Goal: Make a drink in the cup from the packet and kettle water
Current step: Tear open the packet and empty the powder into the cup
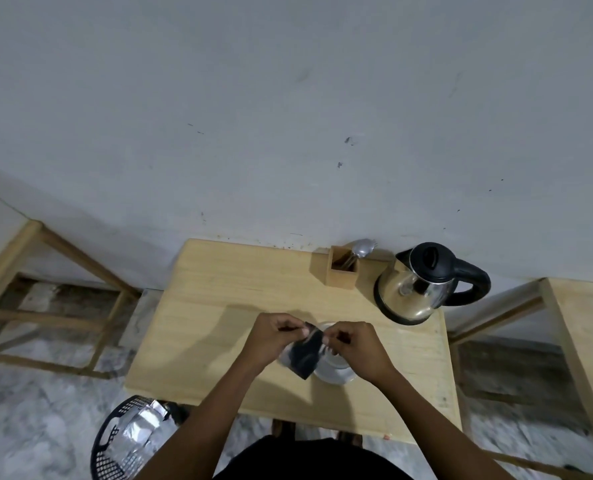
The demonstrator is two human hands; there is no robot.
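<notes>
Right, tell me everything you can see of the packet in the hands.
The packet is a small dark sachet, apparently foil, blurred. It hangs tilted above the white cup and saucer on the wooden table. The left hand and right hand pinch its top edge from either side, as if tearing it. Whether it is open yet cannot be told.

Both hands [317, 336] pinching packet [303, 355]
</notes>
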